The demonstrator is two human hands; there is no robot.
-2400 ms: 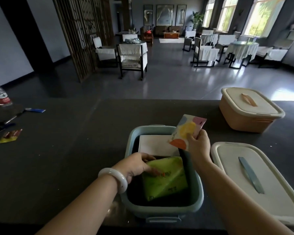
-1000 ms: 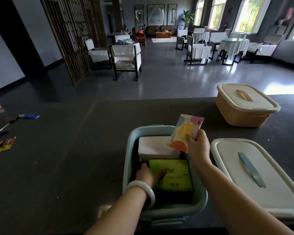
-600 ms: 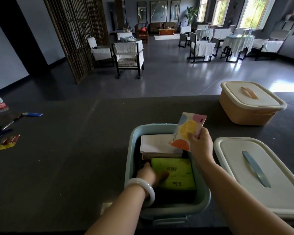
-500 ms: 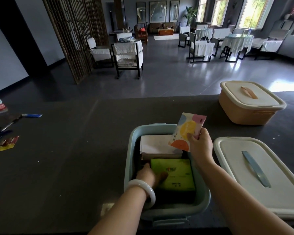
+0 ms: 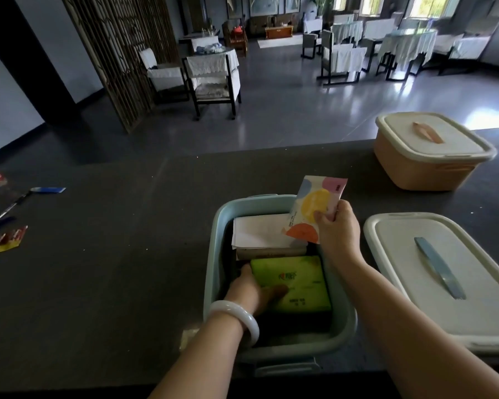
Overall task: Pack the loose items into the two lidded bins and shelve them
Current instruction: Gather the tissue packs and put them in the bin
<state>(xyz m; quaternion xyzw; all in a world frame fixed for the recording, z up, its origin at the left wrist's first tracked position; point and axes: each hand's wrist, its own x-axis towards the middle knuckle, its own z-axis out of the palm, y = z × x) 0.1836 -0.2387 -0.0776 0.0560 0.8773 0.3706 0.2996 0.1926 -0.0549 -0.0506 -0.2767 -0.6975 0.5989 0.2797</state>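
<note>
Right hand [image 5: 338, 231] pinches colourful packet [image 5: 314, 208] upright above blue bin [image 5: 213, 272]; free slot lies directly below, beside green pack [image 5: 297, 280] under left hand [image 5: 251, 292].

Open blue-grey bin [image 5: 213, 254] at the near edge of the desk [image 5: 113, 269]. Inside: white paper stack [image 5: 260, 231] at far end, green pack [image 5: 300, 280] flat at near end, left hand [image 5: 252, 290] gripping its left edge. Colourful packet [image 5: 314, 207] tilted over bin's far right corner, pinched by right hand [image 5: 339, 230]. White lid [image 5: 409, 263] flat, just right of bin. Orange bin [image 5: 421, 174], lidded, far right. Sachet [image 5: 7, 240] and pens [image 5: 12, 203] loose, far left.
</note>
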